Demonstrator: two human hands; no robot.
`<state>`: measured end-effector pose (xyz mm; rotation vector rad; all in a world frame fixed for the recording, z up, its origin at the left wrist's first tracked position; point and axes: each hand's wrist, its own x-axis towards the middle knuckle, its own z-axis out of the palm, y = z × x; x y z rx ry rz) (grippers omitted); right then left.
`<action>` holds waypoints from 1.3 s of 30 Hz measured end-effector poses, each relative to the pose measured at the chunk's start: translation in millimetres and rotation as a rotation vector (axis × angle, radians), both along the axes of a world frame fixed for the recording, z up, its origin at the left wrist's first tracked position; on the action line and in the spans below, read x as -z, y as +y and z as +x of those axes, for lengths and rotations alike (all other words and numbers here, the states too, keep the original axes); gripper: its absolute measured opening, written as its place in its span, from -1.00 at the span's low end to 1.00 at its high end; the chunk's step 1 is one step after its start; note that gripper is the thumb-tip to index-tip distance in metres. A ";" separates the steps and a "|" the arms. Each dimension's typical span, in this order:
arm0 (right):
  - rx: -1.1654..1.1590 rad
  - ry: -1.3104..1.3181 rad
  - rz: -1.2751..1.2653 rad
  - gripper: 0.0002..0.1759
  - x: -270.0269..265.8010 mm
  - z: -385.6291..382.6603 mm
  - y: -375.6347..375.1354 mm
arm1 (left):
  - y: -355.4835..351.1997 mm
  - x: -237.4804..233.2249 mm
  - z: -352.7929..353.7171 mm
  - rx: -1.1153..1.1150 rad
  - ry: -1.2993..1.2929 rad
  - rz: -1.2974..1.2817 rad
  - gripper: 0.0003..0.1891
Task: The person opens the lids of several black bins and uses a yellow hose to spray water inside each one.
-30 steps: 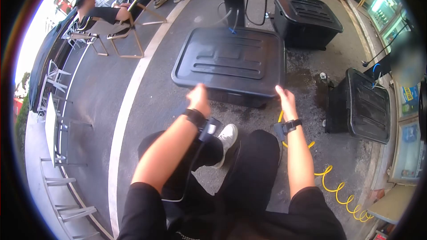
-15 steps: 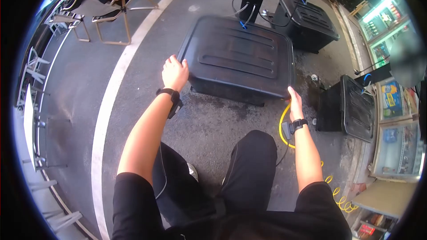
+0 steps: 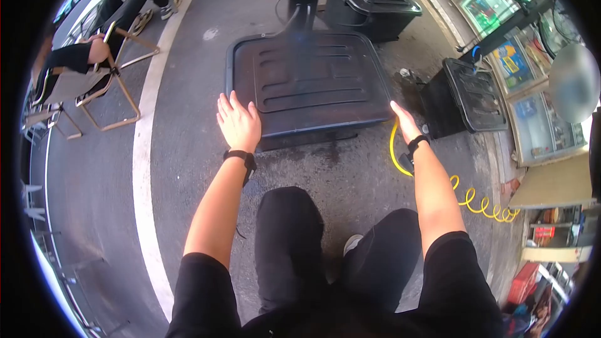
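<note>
Black lidded bin on asphalt just ahead of your knees, between white line and yellow hose. Your left hand flat, fingers spread, at near-left corner, not gripping. Your right hand against near-right corner; grip can't tell. Step, likely: taking hold at 2 corners. Next move needs fingers hooked under both edges, evenly.

No legible text or labels.
</note>
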<state>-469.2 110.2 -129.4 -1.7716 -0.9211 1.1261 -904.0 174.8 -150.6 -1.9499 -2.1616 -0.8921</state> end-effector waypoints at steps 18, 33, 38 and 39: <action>-0.230 -0.300 -0.170 -0.15 -48.8 -19.5 2.2 | -1.1 -5.0 0.5 0.011 -0.041 -0.040 -0.49; -0.317 -0.287 -0.063 -0.24 -11.6 8.3 9.9 | -2.9 -7.8 0.8 0.040 -0.115 -0.002 -0.56; -0.351 -0.247 -0.074 -0.22 -2.2 20.3 15.8 | -3.3 -6.8 -1.3 0.064 -0.145 0.005 -0.54; -0.351 -0.233 -0.061 -0.22 3.0 22.7 15.8 | -3.0 -6.6 -0.9 0.061 -0.145 -0.003 -0.53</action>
